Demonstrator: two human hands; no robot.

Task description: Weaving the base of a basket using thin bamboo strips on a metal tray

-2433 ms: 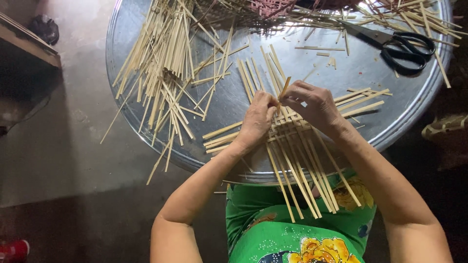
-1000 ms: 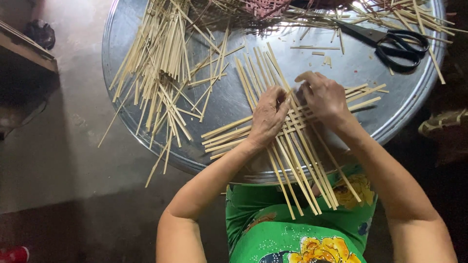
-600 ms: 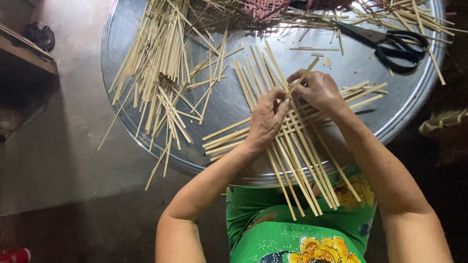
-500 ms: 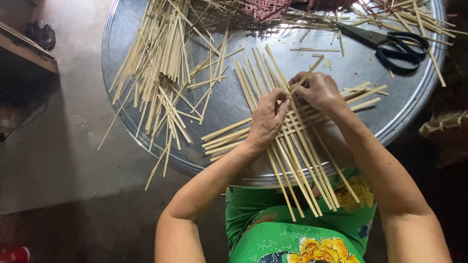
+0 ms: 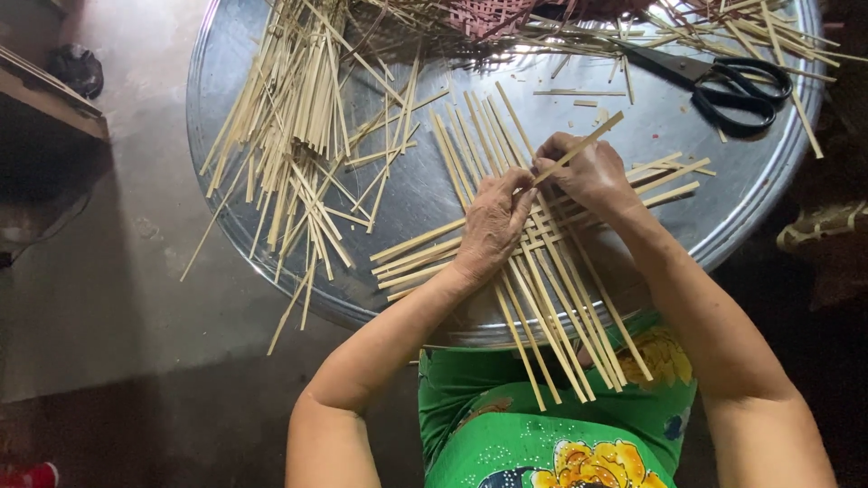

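Observation:
A flat weave of pale bamboo strips [image 5: 542, 271] lies on the near part of a round metal tray [image 5: 425, 181], its long strips sticking out over my lap. My left hand [image 5: 493, 226] presses down on the crossing strips. My right hand [image 5: 588, 172] pinches one bamboo strip [image 5: 588, 140] that slants up to the right above the weave, its lower end at the tips of my left fingers.
A loose pile of bamboo strips [image 5: 298, 126] covers the tray's left side. Black-handled scissors [image 5: 723, 81] lie at the far right among more strips. A reddish woven piece [image 5: 488, 14] sits at the far edge. A dark wooden ledge [image 5: 45, 90] is at the left, above the grey floor.
My right hand has lifted one strip off the weave and raised its far end, then slid it toward my left fingers. My left hand stays pressed on the weave.

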